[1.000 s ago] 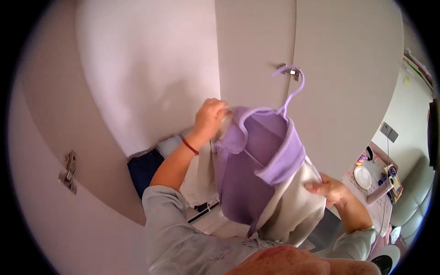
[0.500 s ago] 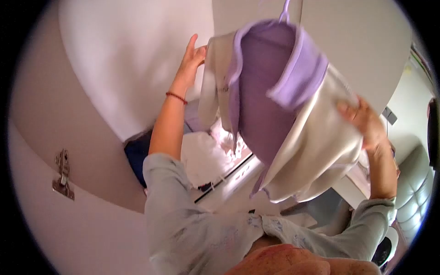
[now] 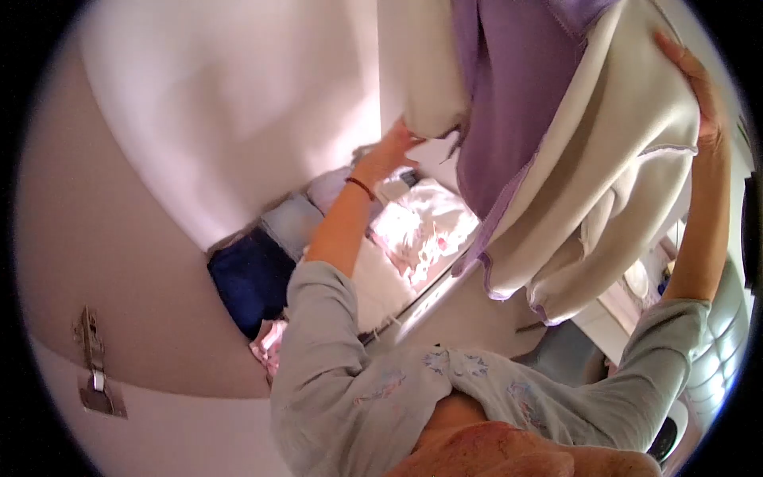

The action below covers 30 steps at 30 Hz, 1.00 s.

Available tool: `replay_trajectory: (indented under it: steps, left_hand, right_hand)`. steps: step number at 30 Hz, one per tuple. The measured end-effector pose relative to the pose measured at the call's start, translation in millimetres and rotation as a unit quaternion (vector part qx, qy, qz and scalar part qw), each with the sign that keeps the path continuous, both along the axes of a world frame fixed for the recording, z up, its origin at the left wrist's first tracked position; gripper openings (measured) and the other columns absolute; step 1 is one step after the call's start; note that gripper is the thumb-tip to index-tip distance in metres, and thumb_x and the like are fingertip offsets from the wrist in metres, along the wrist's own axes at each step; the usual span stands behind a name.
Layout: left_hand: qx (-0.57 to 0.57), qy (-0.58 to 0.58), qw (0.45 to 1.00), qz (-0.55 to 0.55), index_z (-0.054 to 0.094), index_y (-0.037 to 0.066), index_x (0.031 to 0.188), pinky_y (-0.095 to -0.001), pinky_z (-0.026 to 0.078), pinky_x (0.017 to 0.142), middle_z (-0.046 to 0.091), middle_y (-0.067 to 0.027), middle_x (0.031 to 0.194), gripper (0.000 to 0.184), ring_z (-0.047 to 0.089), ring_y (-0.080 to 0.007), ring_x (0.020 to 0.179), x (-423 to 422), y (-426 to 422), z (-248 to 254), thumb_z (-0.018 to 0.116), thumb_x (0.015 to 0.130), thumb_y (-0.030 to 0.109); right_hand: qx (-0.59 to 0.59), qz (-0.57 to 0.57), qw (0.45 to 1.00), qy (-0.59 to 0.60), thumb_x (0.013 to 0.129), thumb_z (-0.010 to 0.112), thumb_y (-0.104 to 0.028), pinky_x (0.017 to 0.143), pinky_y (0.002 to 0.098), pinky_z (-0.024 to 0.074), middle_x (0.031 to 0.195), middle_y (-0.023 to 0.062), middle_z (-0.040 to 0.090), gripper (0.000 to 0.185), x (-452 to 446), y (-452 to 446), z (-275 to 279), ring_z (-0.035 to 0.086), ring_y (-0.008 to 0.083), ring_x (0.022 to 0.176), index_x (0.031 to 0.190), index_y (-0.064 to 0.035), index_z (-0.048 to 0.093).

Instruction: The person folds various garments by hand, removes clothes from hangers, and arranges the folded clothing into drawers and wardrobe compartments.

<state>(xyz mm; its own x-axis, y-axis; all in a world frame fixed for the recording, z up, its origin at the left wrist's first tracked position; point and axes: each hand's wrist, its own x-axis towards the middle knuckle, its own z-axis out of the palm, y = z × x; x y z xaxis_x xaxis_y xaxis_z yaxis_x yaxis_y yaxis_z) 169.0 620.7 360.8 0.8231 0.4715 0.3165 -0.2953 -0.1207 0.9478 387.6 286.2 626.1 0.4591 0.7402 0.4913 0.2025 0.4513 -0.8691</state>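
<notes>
A cream garment with a purple lining hangs high at the upper right, its top and hanger beyond the frame. My left hand is at the lower end of its left cream part, fingers apart, over the folded clothes; whether it touches the cloth is unclear. Raised at the upper right, my right hand lies against the garment's right side with its fingers spread. The lower hem hangs loose in folds between my arms.
Below my left hand lie folded clothes: dark blue, grey and white with pink. A cabinet door with a metal hinge is at left. A padded grey-green backrest stands at right.
The garment has moved up and right, taking its hanger out of view. My right hand has risen with it. My left hand went up, then came down to the right, over the folded clothes.
</notes>
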Motion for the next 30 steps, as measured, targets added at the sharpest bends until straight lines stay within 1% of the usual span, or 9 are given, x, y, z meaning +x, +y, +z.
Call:
replay_trajectory:
  steps: [1, 4, 8, 11, 14, 16, 19, 23, 30]
  left_hand:
    - [-0.039, -0.031, 0.998, -0.04, 0.005, 0.025, 0.143, -0.0677, 0.02, 0.098, 0.018, -0.0148, 0.145, 0.102, 0.022, -0.0367, 0.131, 8, 2, 5, 0.056, 0.068, 0.071]
    - [-0.069, -0.06, 0.991, -0.101, 0.007, 0.024, 0.143, -0.0665, 0.023, 0.098, 0.025, -0.0151, 0.142, 0.093, 0.028, -0.0382, 0.128, 38, 18, 30, 0.062, 0.075, 0.056]
    - [-0.079, -0.12, 0.989, -0.035, 0.012, 0.021, 0.142, -0.0638, 0.028, 0.097, 0.031, -0.0159, 0.138, 0.083, 0.034, -0.0375, 0.124, 72, 47, 39, 0.061, 0.08, 0.047]
    - [-0.275, -0.358, 0.89, -0.062, 0.033, 0.009, 0.128, -0.0574, 0.035, 0.097, 0.041, -0.0178, 0.124, 0.051, 0.041, -0.036, 0.116, 82, 75, 44, 0.057, 0.086, 0.025]
    - [-0.411, -0.377, 0.829, -0.052, 0.042, 0.005, 0.115, -0.055, 0.036, 0.097, 0.043, -0.0172, 0.117, 0.035, 0.045, -0.034, 0.106, 101, 135, 30, 0.055, 0.086, 0.02]
    - [-0.419, -0.397, 0.816, -0.03, 0.046, 0.004, 0.105, -0.0504, 0.04, 0.09, 0.047, -0.0148, 0.108, 0.027, 0.048, -0.0293, 0.095, 92, 133, 42, 0.055, 0.086, 0.02]
    - [-0.358, -0.339, 0.866, 0.087, 0.05, 0.006, 0.098, -0.0402, 0.041, 0.076, 0.053, -0.0089, 0.091, 0.021, 0.047, -0.0217, 0.083, 78, 129, 58, 0.055, 0.086, 0.023]
    - [-0.314, -0.384, 0.865, 0.077, 0.055, 0.008, 0.084, -0.0379, 0.038, 0.077, 0.053, -0.0066, 0.088, 0.031, 0.045, -0.0194, 0.079, 61, 153, 72, 0.048, 0.089, 0.037]
    - [-0.269, -0.468, 0.839, 0.07, 0.053, 0.007, 0.091, -0.0368, 0.038, 0.076, 0.051, -0.0032, 0.087, 0.016, 0.044, -0.0176, 0.082, 51, 143, 99, 0.053, 0.086, 0.022]
  right_hand:
    - [-0.064, -0.024, 0.997, -0.029, 0.077, 0.069, -0.023, 0.061, 0.0291, 0.0552, 0.084, 0.016, 0.062, 0.039, -12, 14, 8, 0.061, 0.0205, 0.065, 0.102, 0.0041, 0.057]
    - [-0.015, -0.017, 0.998, -0.054, 0.076, 0.07, -0.022, 0.06, 0.0306, 0.0554, 0.083, 0.0165, 0.061, 0.041, -6, 58, 26, 0.061, 0.022, 0.065, 0.102, 0.0062, 0.057]
    - [-0.01, -0.01, 0.998, -0.058, 0.076, 0.07, -0.023, 0.06, 0.0303, 0.0557, 0.083, 0.0165, 0.062, 0.041, 1, 82, 47, 0.062, 0.0224, 0.063, 0.102, 0.0054, 0.057]
    - [-0.05, 0.004, 0.997, -0.051, 0.078, 0.068, -0.024, 0.059, 0.0295, 0.056, 0.084, 0.0166, 0.062, 0.04, 16, 103, 53, 0.062, 0.021, 0.063, 0.103, 0.0047, 0.057]
    - [-0.044, 0.039, 0.997, -0.044, 0.079, 0.065, -0.024, 0.059, 0.0311, 0.0565, 0.089, 0.0183, 0.061, 0.042, 70, 110, 61, 0.062, 0.0212, 0.066, 0.107, 0.0052, 0.053]
    - [-0.049, 0.042, 0.996, -0.059, 0.08, 0.064, -0.024, 0.059, 0.0328, 0.0569, 0.092, 0.02, 0.06, 0.044, 72, 114, 62, 0.062, 0.0233, 0.068, 0.109, 0.0059, 0.051]
    - [-0.051, 0.053, 0.995, -0.073, 0.081, 0.062, -0.023, 0.058, 0.0352, 0.0574, 0.096, 0.0225, 0.057, 0.046, 77, 124, 61, 0.061, 0.0265, 0.072, 0.111, 0.0069, 0.047]
    - [-0.054, 0.072, 0.992, -0.084, 0.082, 0.059, -0.023, 0.058, 0.0384, 0.0582, 0.102, 0.0259, 0.054, 0.048, 89, 125, 67, 0.061, 0.0307, 0.078, 0.115, 0.0083, 0.042]
    - [-0.081, 0.116, 0.985, -0.101, 0.085, 0.054, -0.021, 0.057, 0.0441, 0.0595, 0.111, 0.0318, 0.048, 0.053, 103, 125, 69, 0.06, 0.0381, 0.087, 0.121, 0.0108, 0.033]
